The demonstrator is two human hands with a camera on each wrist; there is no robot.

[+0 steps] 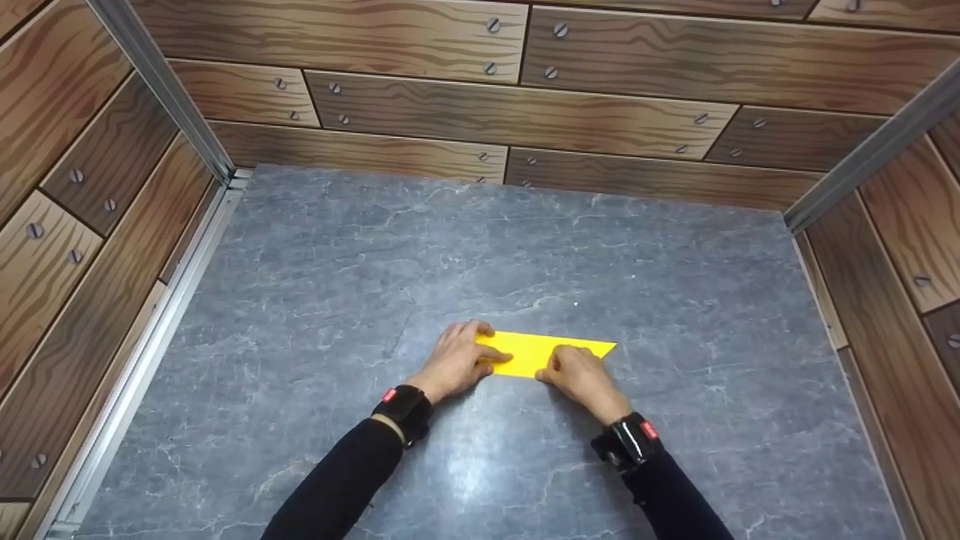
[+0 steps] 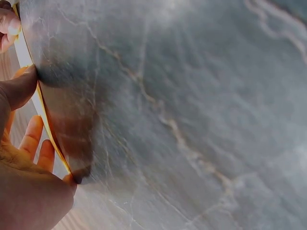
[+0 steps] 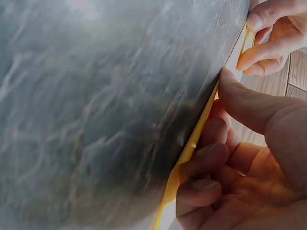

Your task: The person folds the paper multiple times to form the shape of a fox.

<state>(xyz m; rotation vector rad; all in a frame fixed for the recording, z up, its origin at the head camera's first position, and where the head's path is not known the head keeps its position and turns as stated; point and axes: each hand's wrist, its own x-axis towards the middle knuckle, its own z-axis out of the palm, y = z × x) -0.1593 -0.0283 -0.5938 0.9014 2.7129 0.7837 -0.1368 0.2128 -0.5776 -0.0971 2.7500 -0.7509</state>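
Note:
A strip of yellow paper (image 1: 525,352) lies on the grey marbled surface, its right end cut off at a slant to a point. My left hand (image 1: 454,356) rests on its left end with the fingers spread and straight. In the left wrist view, the thumb (image 2: 24,88) lies at the paper's near edge. Toward the right end, my right hand (image 1: 581,375) has its fingers curled over the paper and its thumb at the near edge. The right wrist view shows these curled fingers (image 3: 206,167) against the yellow edge (image 3: 196,129), which lifts slightly there.
Wood-patterned panels (image 1: 420,101) wall in the grey surface (image 1: 450,247) at the back and both sides. Metal rails (image 1: 139,375) run along the left edge and up the corners. A black wrist device (image 1: 405,411) sits on each wrist, below dark sleeves.

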